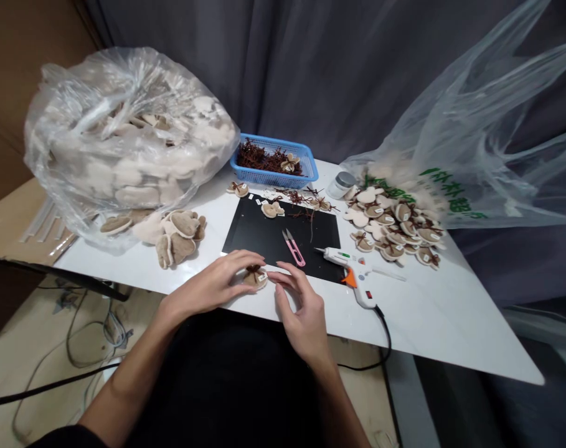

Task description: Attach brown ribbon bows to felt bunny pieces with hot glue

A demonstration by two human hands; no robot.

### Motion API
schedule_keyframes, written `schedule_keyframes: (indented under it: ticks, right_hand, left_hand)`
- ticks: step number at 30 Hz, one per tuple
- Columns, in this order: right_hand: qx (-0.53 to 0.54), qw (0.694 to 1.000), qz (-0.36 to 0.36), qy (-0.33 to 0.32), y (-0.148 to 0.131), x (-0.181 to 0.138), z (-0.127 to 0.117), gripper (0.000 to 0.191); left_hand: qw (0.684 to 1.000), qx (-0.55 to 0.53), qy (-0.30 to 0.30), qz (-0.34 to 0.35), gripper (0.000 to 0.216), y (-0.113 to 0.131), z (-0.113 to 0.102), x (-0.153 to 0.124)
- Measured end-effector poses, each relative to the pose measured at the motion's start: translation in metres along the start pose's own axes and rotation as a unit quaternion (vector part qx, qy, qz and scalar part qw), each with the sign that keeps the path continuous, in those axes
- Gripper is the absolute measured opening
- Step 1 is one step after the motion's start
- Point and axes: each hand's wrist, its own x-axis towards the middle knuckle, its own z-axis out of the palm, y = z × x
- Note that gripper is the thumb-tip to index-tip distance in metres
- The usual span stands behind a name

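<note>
A small beige-brown plush piece (249,279) with a dark brown bow and a white label lies at the table's front edge. My left hand (217,279) has it between thumb and fingers. My right hand (306,311) is beside its right edge, thumb and fingers apart, with the fingertips at or very near the label. Just beyond, pink thread snips (294,247) rest on a black mat (249,236). To the right a white glue gun (361,274) with an orange trigger lies partly on the mat.
A big clear bag (124,124) of plush pieces stands at left, loose pieces (180,236) before it. Behind the mat is a blue basket (273,180) of brown bows. A lidded jar (341,185), a heap of bowed pieces (395,227) and another plastic bag (451,143) are at right.
</note>
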Motion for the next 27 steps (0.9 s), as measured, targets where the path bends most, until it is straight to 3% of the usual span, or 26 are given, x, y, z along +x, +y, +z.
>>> schedule_keyframes:
  ticks: [27]
  right_hand:
    - [-0.086, 0.993, -0.069, 0.032, 0.002, -0.004, 0.002, 0.038]
  left_hand:
    - [0.998, 0.047, 0.029, -0.026, 0.038, 0.001, 0.012, -0.003]
